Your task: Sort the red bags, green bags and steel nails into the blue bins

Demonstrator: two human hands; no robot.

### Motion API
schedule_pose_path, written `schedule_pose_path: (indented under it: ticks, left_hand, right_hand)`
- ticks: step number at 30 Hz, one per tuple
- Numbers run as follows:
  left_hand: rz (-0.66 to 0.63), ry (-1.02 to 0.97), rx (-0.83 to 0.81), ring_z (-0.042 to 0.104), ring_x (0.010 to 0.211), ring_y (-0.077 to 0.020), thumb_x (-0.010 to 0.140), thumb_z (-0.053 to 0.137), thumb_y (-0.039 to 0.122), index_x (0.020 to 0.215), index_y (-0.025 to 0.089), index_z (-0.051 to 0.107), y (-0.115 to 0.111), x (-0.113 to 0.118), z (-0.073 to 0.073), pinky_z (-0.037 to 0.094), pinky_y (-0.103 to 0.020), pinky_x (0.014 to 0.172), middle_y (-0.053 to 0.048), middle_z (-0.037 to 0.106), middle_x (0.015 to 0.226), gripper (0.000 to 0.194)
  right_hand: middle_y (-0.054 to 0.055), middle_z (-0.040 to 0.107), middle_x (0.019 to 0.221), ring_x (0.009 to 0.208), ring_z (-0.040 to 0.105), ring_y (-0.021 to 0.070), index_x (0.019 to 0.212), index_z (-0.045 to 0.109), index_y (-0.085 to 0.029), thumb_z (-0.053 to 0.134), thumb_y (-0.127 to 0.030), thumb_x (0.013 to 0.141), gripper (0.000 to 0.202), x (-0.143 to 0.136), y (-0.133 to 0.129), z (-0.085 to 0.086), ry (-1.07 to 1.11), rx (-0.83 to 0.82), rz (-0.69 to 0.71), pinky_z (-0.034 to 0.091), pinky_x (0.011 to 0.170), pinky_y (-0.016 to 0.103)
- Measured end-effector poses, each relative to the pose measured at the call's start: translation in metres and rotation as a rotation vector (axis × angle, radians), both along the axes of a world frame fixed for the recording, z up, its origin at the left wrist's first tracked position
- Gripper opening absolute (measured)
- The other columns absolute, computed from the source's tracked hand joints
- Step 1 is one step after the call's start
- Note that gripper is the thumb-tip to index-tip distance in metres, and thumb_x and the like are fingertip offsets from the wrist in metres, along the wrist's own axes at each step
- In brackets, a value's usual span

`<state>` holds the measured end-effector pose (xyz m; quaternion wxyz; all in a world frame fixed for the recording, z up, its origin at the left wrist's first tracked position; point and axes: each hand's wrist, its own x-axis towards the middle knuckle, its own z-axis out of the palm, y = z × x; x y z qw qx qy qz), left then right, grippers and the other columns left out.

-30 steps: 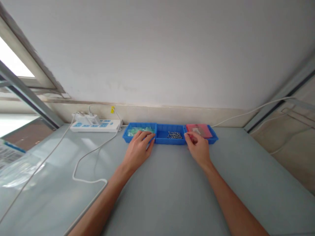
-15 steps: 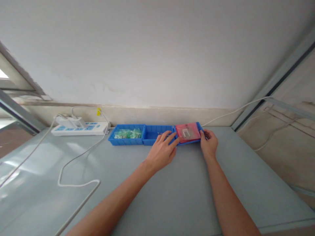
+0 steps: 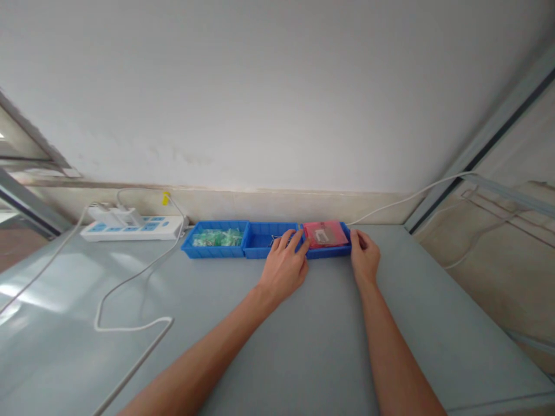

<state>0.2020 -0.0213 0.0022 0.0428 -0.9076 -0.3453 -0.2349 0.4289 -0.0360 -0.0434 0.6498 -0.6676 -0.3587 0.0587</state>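
Three blue bins stand side by side against the wall. The left bin [image 3: 212, 252] contains green and clear small packets [image 3: 217, 237]. Small metal-looking pieces lie in the middle bin [image 3: 256, 252], partly hidden by my left hand [image 3: 284, 264], whose spread fingers rest over the front edges where the middle and right bins meet. Pink packets [image 3: 326, 234] fill the right bin [image 3: 332, 252]. My right hand [image 3: 365, 255] is at that bin's right end, thumb and fingers closed on its edge.
A white power strip [image 3: 162, 234] with plugged-in adapters sits at the back left of the grey table [image 3: 329, 335]. White cable [image 3: 125, 329] curves over the table's left side. Another cable [image 3: 403, 201] runs up to the metal frame on the right.
The right bin has come down level and in line with the other bins, its right end no longer raised. Both hands keep nearly the same places. The whole view has shifted slightly.
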Motion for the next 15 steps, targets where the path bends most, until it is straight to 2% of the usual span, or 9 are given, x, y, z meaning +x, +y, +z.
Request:
schedule_pose_path:
  ticks: [2, 5, 8, 11, 15]
  left_hand:
    - [0.055, -0.026, 0.021, 0.045, 0.137, -0.0375, 0.096, 0.053, 0.023, 0.138, 0.016, 0.059, 0.0, -0.011, 0.002, 0.044, -0.056, 0.109, -0.017, 0.054, 0.148, 0.042]
    - [0.148, -0.063, 0.062, 0.042, 0.141, -0.0388, 0.099, 0.053, 0.037, 0.139, 0.019, 0.06, 0.0, -0.038, 0.002, 0.035, -0.06, 0.116, -0.016, 0.056, 0.147, 0.044]
    - [0.283, -0.07, 0.079, 0.039, 0.145, -0.0419, 0.1, 0.051, 0.045, 0.146, 0.019, 0.053, 0.004, -0.069, -0.003, 0.033, -0.064, 0.115, -0.019, 0.051, 0.152, 0.053]
    - [0.345, -0.059, 0.07, 0.045, 0.141, -0.041, 0.101, 0.049, 0.047, 0.151, 0.019, 0.048, 0.007, -0.092, -0.01, 0.036, -0.063, 0.114, -0.018, 0.052, 0.152, 0.057]
    - [0.379, -0.03, 0.068, 0.05, 0.136, -0.0394, 0.101, 0.048, 0.047, 0.15, 0.017, 0.048, 0.007, -0.101, -0.012, 0.036, -0.06, 0.113, -0.018, 0.056, 0.147, 0.057]
  right_hand:
    - [0.018, 0.075, 0.113, 0.107, 0.068, 0.0307, 0.11, 0.074, -0.013, 0.054, -0.056, 0.09, 0.052, -0.005, -0.003, 0.005, -0.166, -0.008, -0.014, 0.053, 0.094, 0.044]
    - [0.018, 0.062, 0.14, 0.128, 0.054, 0.0342, 0.12, 0.072, -0.016, 0.057, -0.05, 0.092, 0.047, -0.021, -0.009, 0.014, -0.573, -0.005, -0.093, 0.041, 0.108, 0.053]
    - [0.013, 0.059, 0.146, 0.133, 0.049, 0.0332, 0.126, 0.071, -0.021, 0.058, -0.044, 0.093, 0.042, -0.045, -0.011, 0.02, -0.841, -0.046, 0.014, 0.037, 0.111, 0.052]
    - [0.011, 0.058, 0.148, 0.136, 0.048, 0.0325, 0.125, 0.072, -0.023, 0.057, -0.045, 0.096, 0.04, -0.069, -0.008, 0.019, -0.948, -0.116, 0.128, 0.033, 0.113, 0.052]
    - [0.011, 0.064, 0.141, 0.138, 0.046, 0.0311, 0.128, 0.07, -0.02, 0.046, -0.043, 0.102, 0.042, -0.086, -0.001, 0.014, -0.964, -0.183, 0.242, 0.031, 0.114, 0.051]
